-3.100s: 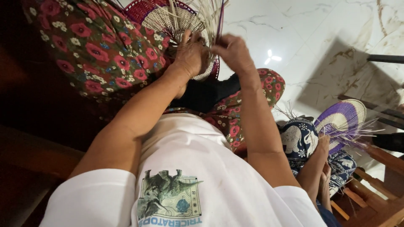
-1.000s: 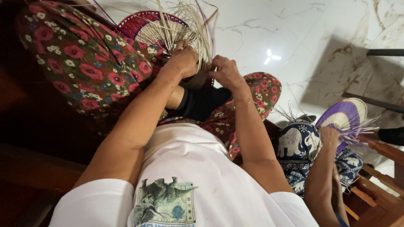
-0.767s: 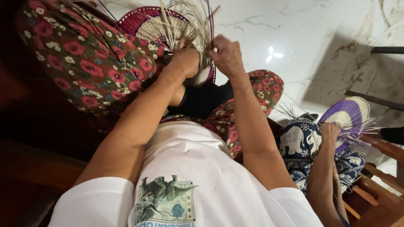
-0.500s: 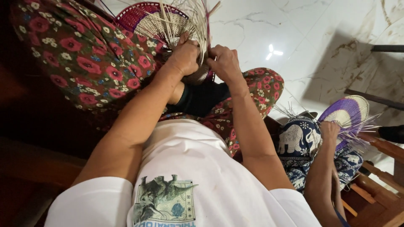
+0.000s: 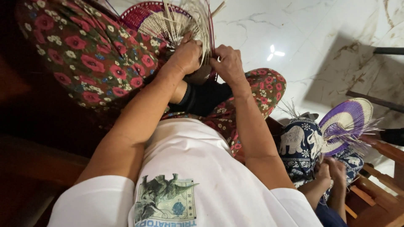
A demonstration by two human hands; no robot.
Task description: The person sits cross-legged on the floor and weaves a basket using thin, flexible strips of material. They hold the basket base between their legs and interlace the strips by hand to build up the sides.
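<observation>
Straw-pale strips fan from a half-woven red fan (image 5: 145, 19) on the far lap, light and brittle-looking, left hand (image 5: 187, 54) and right hand (image 5: 227, 63) both clenched on its woven centre.

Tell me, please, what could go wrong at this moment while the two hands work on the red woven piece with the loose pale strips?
1. The loose pale strips stick up stiff and unwoven right above the left hand and the right hand; one may bend sharply and perhaps crack.
2. Both hands grip close together at the edge of the red woven piece, which rests on the flowered knee; it could slip and the weave might loosen.
</observation>
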